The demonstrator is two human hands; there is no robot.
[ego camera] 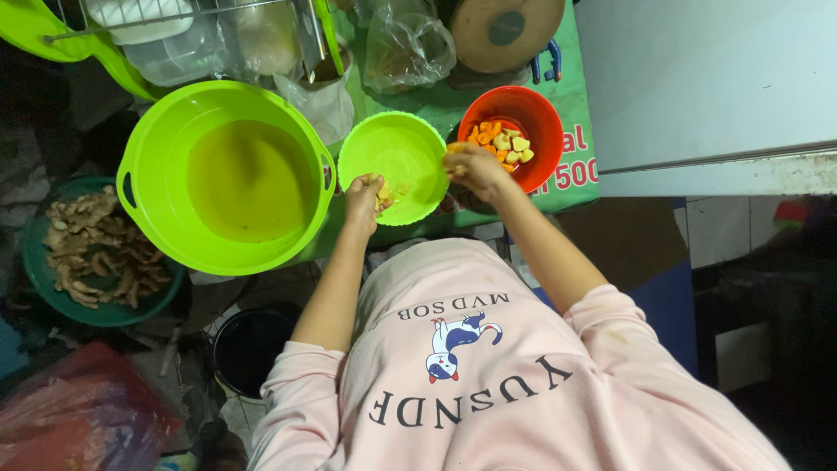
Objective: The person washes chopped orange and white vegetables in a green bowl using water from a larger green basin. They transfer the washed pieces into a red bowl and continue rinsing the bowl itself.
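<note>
The left hand (364, 197) is curled shut around a small pale yellow piece of root (384, 193), holding it over the near rim of the small green bowl (404, 157). The piece is knobbly and light, only partly showing past the fingers. The right hand (475, 167) is closed too, fingers bent inward between the small green bowl and the orange bowl (539, 131); something orange shows at its fingertips, but what it grips cannot be told.

The small green bowl is round, bright lime and nearly bare inside. The orange bowl, just to its right and touching or nearly touching it, holds cut chunks (502, 142) in orange and pale yellow, too many and too small to count surely.

There are three green plastic vessels of lime colour: the small bowl, a large basin (148, 139) with handles to the left, holding cloudy yellowish water, and a drying rack's tray at the top left. One dark green bowl (35, 270) at the far left holds a heap of brown unpeeled roots (100, 249). One black bucket (248, 344) stands below, by the left elbow.
</note>
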